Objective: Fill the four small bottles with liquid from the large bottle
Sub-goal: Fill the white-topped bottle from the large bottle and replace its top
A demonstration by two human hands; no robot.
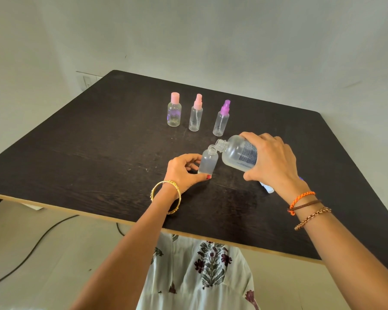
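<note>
My right hand grips the large clear bottle, uncapped and tipped to the left, its neck just over the mouth of an uncapped small bottle. My left hand holds that small bottle upright on the dark table. Behind stand three capped small bottles: one with a pink flat cap, one with a pink spray top, one with a purple spray top.
A small white and purple object, partly hidden under my right wrist, lies on the table. The table's front edge runs just below my forearms. A black cable lies on the floor at the left.
</note>
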